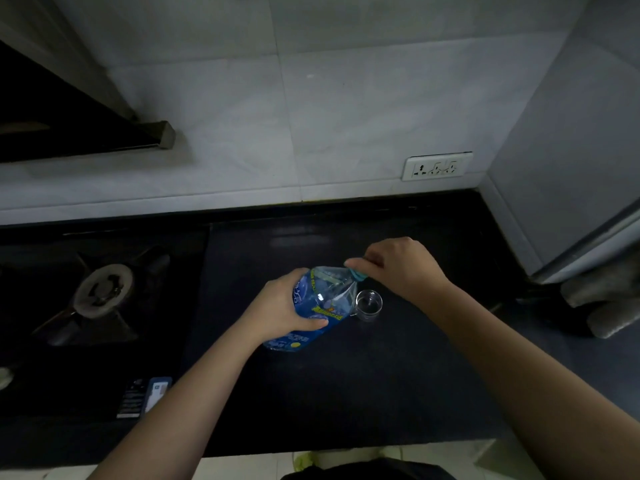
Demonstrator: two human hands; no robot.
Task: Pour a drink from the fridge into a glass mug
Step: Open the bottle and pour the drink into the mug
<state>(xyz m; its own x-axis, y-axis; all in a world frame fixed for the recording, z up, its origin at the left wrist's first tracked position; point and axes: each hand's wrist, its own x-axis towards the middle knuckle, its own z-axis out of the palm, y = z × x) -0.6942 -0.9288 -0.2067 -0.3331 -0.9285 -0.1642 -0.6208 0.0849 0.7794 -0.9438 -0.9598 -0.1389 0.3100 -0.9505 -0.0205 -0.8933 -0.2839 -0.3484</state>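
Note:
A clear plastic bottle (323,299) with a blue label stands tilted on the dark countertop (346,393), its neck leaning to the right. My left hand (280,306) wraps around the bottle's body. My right hand (398,265) pinches the teal cap (358,275) at the bottle's top. A small empty glass mug (369,304) stands on the counter just right of the bottle, below my right hand.
A gas stove with a burner (100,294) fills the counter's left side. A wall socket (436,166) sits on the tiled wall behind. A grey fridge side (571,168) rises at the right, with cloth-like grey items (602,303) at its foot.

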